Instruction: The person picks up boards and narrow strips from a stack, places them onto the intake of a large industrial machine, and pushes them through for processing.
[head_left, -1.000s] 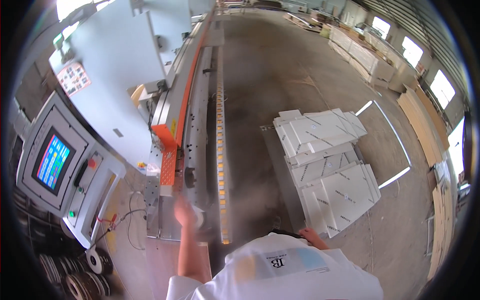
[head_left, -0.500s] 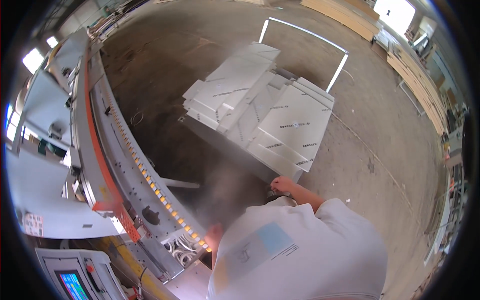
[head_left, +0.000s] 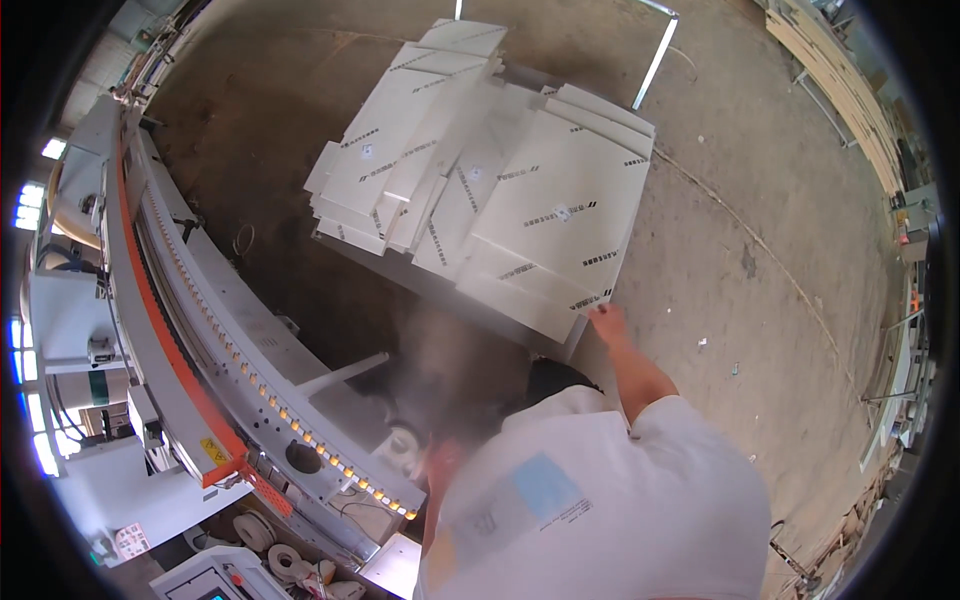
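Observation:
A stack of white panels (head_left: 500, 190) with dark printed marks lies on a low cart in the upper middle. My right hand (head_left: 607, 322) reaches out to the stack's near right corner and grips the edge of a white panel there. My left hand (head_left: 432, 458) is low and blurred by my white shirt, close to the end of the long machine's roller track (head_left: 300, 425). Whether it holds anything is unclear. A pale glove-like shape shows beside it.
A long grey machine with an orange strip (head_left: 165, 330) curves along the left. Rolls of edging tape (head_left: 270, 565) lie at the bottom left by a control panel. A white metal frame (head_left: 655, 55) stands behind the cart. Wooden boards (head_left: 840, 90) are stacked at the far right on the concrete floor.
The view has swung from the machine toward the panel stack. My right hand has reached out and taken the near corner of a panel. My left hand stays by the machine's end.

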